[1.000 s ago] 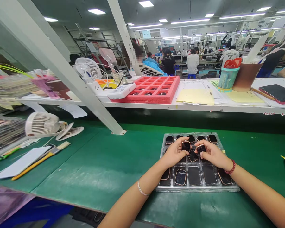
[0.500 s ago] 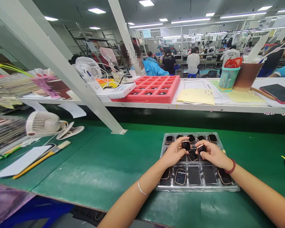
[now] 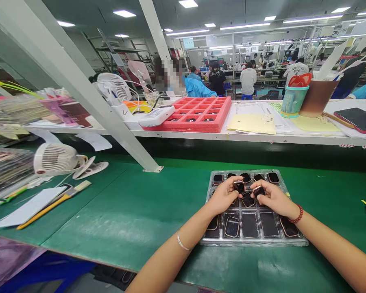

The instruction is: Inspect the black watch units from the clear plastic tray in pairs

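Over a clear plastic tray point(image 3: 253, 241) on the green bench, each hand grips a smartwatch without a strap. My left hand point(image 3: 225, 197) pinches a dark-screened smartwatch case point(image 3: 239, 186) between thumb and fingers. A second smartwatch case point(image 3: 258, 191) is held in my right hand point(image 3: 274, 198), its lower part covered by the thumb. Beneath them, several more watch cases lie in the tray's compartments, one point(image 3: 232, 226) in the front row and another point(image 3: 247, 200) between my hands. My wrists hide part of the middle row.
A shelf point(image 3: 247, 138) runs across behind the tray, bearing a red foam tray point(image 3: 198, 127), papers, cups and a phone point(image 3: 358, 119). A slanted white post point(image 3: 131, 144) stands left of centre. Further left lie a small fan point(image 3: 56, 159) and a brush point(image 3: 55, 206). Co-workers sit beyond.
Both hands and the two watch cases stay practically where they were. Behind the shelf, a co-worker in blue has shifted slightly.
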`<action>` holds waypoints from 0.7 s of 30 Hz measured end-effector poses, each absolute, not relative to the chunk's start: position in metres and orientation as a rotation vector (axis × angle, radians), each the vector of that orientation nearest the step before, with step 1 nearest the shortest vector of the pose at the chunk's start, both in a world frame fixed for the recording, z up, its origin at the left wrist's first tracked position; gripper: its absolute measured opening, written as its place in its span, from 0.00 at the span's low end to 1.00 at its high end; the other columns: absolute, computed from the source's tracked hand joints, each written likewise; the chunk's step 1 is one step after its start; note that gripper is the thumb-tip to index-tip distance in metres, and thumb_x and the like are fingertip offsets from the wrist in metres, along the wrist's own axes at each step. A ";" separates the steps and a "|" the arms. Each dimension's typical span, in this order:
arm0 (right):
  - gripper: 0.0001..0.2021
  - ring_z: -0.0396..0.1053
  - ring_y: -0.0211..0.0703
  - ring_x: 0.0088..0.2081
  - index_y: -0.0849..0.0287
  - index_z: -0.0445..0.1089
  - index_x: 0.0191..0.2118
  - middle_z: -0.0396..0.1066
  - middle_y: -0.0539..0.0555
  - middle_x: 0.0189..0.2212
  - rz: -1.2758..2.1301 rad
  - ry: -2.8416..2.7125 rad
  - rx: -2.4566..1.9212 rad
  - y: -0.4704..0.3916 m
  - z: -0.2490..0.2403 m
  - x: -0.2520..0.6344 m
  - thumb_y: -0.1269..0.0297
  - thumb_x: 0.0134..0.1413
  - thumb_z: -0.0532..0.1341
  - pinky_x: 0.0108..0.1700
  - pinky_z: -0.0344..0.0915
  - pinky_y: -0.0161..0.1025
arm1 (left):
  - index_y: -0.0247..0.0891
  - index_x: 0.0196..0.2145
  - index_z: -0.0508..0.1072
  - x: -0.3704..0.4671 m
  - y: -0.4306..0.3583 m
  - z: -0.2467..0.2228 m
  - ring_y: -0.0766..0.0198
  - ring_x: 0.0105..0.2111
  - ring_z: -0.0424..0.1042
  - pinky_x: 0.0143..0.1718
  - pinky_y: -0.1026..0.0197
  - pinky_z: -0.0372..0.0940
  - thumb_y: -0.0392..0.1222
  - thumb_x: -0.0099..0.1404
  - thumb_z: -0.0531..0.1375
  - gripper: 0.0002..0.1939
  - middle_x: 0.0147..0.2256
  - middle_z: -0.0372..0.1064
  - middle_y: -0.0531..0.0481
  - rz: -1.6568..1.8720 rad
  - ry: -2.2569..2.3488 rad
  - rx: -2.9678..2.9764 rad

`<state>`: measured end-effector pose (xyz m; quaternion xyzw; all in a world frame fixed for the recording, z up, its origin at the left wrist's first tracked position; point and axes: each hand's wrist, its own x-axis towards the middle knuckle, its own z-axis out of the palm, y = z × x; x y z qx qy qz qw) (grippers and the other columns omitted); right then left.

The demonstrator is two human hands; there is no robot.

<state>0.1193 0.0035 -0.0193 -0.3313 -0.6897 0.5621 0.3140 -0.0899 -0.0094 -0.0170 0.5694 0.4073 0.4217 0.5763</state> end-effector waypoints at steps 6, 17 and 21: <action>0.14 0.66 0.38 0.32 0.56 0.63 0.45 0.70 0.52 0.35 1.492 -1.820 -0.866 0.006 -0.023 0.120 0.74 0.52 0.55 0.32 0.65 0.36 | 0.36 0.49 0.64 -0.089 -0.010 -0.016 0.65 0.35 0.71 0.42 0.59 0.64 0.26 0.51 0.56 0.26 0.41 0.70 0.45 0.992 0.965 1.288; 0.13 0.66 0.38 0.30 0.58 0.62 0.45 0.70 0.55 0.36 1.492 -1.801 -0.851 0.004 -0.023 0.121 0.70 0.52 0.56 0.32 0.65 0.37 | 0.35 0.50 0.61 -0.100 -0.003 -0.012 0.74 0.20 0.66 0.17 0.70 0.51 0.36 0.48 0.66 0.31 0.36 0.70 0.46 1.051 0.706 0.908; 0.14 0.66 0.37 0.28 0.58 0.61 0.45 0.71 0.55 0.37 1.477 -1.820 -0.837 0.006 -0.026 0.122 0.69 0.51 0.57 0.32 0.65 0.38 | 0.34 0.50 0.62 -0.101 -0.001 -0.014 0.74 0.19 0.66 0.18 0.70 0.52 0.37 0.49 0.67 0.31 0.34 0.71 0.46 1.073 0.702 0.941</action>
